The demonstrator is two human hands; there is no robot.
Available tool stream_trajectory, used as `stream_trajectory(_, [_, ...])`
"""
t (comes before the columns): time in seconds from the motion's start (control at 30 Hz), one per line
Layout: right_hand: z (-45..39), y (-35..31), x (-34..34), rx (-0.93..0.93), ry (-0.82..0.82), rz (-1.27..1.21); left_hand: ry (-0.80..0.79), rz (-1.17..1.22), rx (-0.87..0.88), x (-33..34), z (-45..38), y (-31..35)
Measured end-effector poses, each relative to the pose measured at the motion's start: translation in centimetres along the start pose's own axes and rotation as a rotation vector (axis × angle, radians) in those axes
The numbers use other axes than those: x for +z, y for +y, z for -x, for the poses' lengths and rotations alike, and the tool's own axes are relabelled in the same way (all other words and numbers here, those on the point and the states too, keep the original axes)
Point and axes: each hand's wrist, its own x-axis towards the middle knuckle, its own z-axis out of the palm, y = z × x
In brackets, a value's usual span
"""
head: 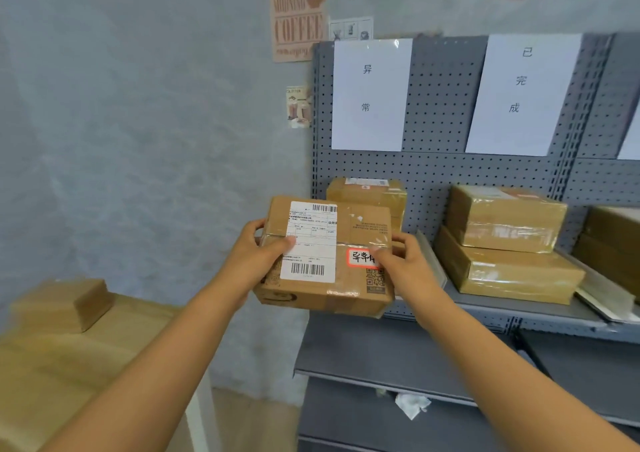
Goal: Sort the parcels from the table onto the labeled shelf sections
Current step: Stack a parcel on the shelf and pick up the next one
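So I've got the cardboard parcel (329,254) up in the air between both hands, right in front of the left end of the grey shelf (485,308), not resting on anything. Left hand (258,252) grips the left edge with the thumb curled over the white shipping label (311,242), right hand (403,261) grips the right edge with the thumb sitting on the red-bordered sticker (363,257). The sticker's characters look like they match the left paper sign (370,93) on the pegboard, so my guess is it belongs in that section, where one taped parcel (367,195) already sits against the back. The parcel's long side runs left-right across my view, label face up and tipped toward the camera, near edge lower than the far one. To do this bit well I'd level it out first, keep the long axis parallel to the shelf front, then slide it in ahead of the parcel that's there rather than dropping it on top, and stay left of the metal divider (431,261) so it doesn't stray toward the two stacked parcels (505,244) under the other sign (523,95). One more box (62,304) waits on the bench (52,375) at lower left.
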Motion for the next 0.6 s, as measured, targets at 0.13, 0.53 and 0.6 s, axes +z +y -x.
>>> stream_trajectory(0.13, [-2.9, 0.0, -3.4, -0.018, 0.087, -0.006, -0.025, 0.018, 0.003, 4.5, -3.6, 1.3])
stream_trajectory(0.53, [-16.2, -4.8, -10.3, -0.135, 0.145, 0.038, -0.090, 0.133, 0.132, 13.3, -14.0, 7.9])
stream_trajectory(0.6, [-18.8, -5.9, -10.0, -0.162, 0.112, 0.040, -0.082, 0.140, 0.146, 13.3, -16.6, 9.4])
